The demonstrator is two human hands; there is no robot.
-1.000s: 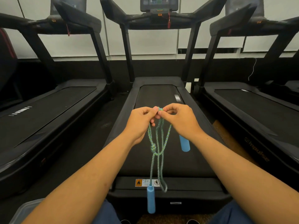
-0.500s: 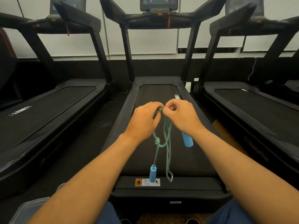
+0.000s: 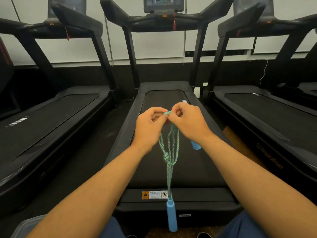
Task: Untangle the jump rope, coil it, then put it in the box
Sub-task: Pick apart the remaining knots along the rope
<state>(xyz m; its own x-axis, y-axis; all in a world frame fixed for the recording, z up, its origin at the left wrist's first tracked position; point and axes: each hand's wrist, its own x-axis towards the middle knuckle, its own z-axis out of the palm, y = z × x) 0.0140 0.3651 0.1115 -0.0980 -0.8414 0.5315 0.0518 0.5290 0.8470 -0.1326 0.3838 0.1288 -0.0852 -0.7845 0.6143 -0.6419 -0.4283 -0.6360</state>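
Note:
A green braided jump rope (image 3: 169, 148) hangs in several strands from between my two hands, with a knot (image 3: 166, 157) partway down. My left hand (image 3: 148, 125) and my right hand (image 3: 187, 122) pinch a second knot (image 3: 167, 113) at the top between their fingertips. One blue handle (image 3: 172, 215) dangles low at the rope's end. The other blue handle (image 3: 195, 145) pokes out from under my right wrist. A clear plastic box (image 3: 25, 226) shows at the bottom left corner, mostly hidden by my left forearm.
I sit facing the rear of a black treadmill (image 3: 171, 169), with another treadmill (image 3: 51, 117) on the left and one (image 3: 265, 117) on the right. My knees in blue trousers (image 3: 111, 229) are at the bottom edge.
The low blue handle has dropped down again after being lifted half a second ago. Both hands stay pinched on the top knot, now shifted slightly toward me.

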